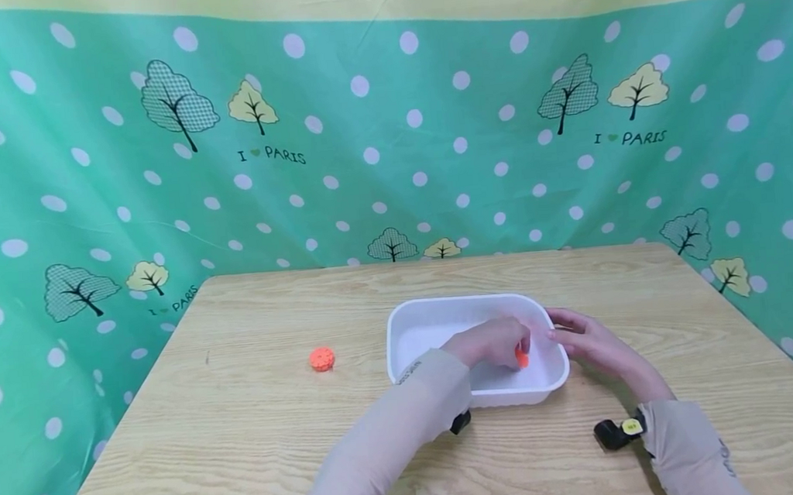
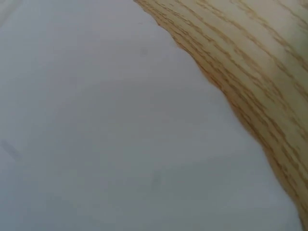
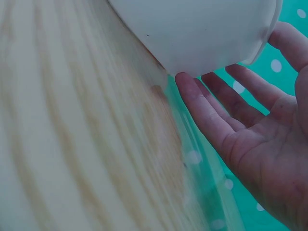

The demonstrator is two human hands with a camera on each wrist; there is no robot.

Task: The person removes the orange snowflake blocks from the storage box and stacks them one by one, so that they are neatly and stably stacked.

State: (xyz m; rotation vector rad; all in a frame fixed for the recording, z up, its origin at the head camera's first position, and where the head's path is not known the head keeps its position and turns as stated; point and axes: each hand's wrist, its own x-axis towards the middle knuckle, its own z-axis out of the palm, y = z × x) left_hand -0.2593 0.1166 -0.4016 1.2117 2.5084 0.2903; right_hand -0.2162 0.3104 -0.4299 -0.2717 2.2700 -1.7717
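My left hand (image 1: 496, 342) reaches down inside a white plastic basin (image 1: 437, 314) and pinches a small orange piece (image 1: 522, 358). The fingers cover most of that piece, and its kind does not show. At the basin's right end my right hand (image 1: 591, 343) holds the rim, thumb at the top edge and fingers along the outer wall. In the right wrist view the fingers of the right hand (image 3: 269, 130) lie against the basin's outside (image 3: 207, 33). The left wrist view is filled by the basin's white wall (image 2: 106, 120).
A round, bumpy-edged orange disc (image 1: 321, 359) lies on the wooden table (image 1: 244, 446), left of the basin. Behind the table hangs a green cloth (image 1: 331, 128) with white dots and trees. A small black camera (image 1: 614, 434) is worn on the right wrist.
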